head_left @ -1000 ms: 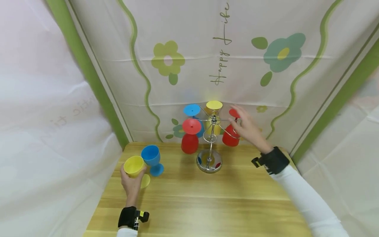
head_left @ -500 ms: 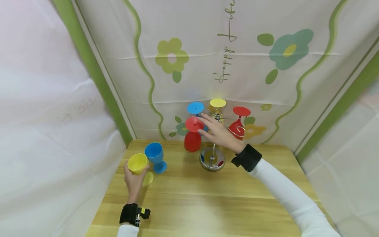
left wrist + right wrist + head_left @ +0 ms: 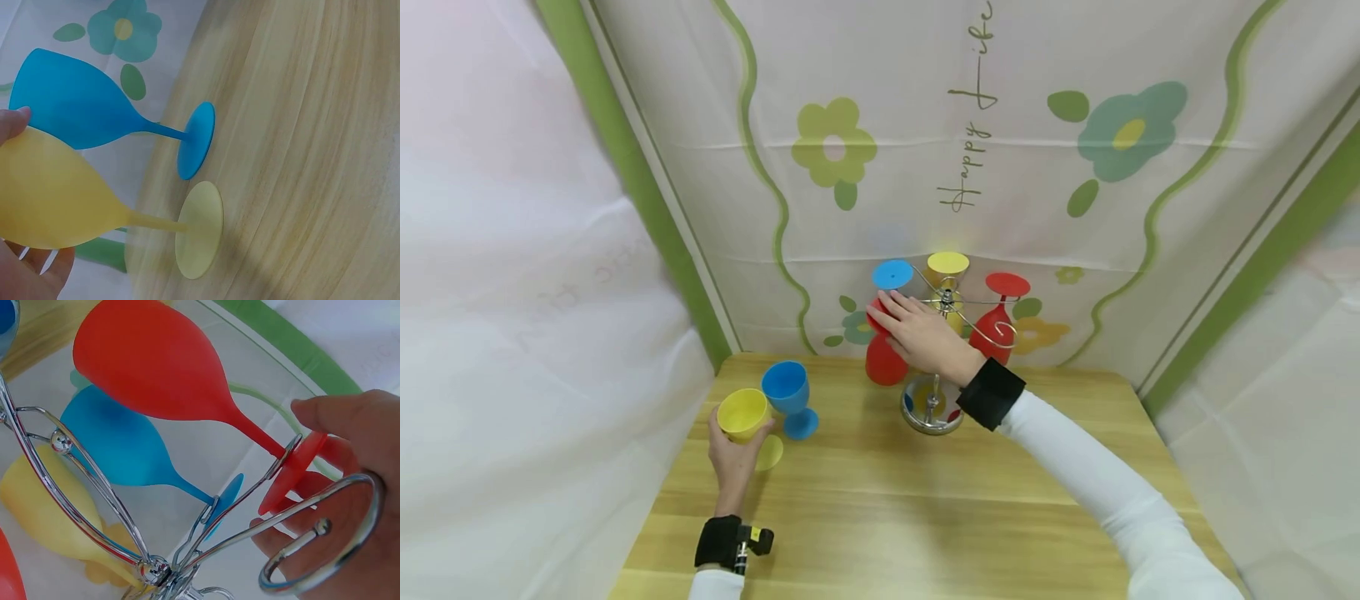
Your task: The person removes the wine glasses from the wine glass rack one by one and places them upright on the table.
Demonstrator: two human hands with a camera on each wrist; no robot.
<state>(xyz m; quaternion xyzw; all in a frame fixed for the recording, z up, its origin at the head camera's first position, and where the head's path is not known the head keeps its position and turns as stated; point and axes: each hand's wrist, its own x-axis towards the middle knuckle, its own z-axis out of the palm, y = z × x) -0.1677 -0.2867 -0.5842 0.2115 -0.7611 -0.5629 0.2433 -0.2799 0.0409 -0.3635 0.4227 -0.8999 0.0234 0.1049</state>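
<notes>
My left hand (image 3: 733, 462) grips the bowl of a yellow goblet (image 3: 743, 414), its thumb and fingers on opposite sides in the left wrist view. Close beside it stands a blue goblet (image 3: 786, 387). A chrome goblet rack (image 3: 931, 428) holds several goblets upside down by their feet. My right hand (image 3: 925, 337) is at the foot of the rack's left front red goblet (image 3: 156, 362). Its fingers lie behind the foot and its thumb is off the near edge; any contact is hard to tell.
A blue goblet (image 3: 892, 273), a yellow goblet (image 3: 947, 263) and another red goblet (image 3: 992, 333) hang on the rack. One curled rack arm (image 3: 350, 550) holds nothing, near my right palm. A printed cloth (image 3: 910, 167) rises behind the wooden table (image 3: 865, 517).
My right hand has moved left across the rack, from the right red goblet to the left front one. The left hand keeps its grip on the yellow goblet.
</notes>
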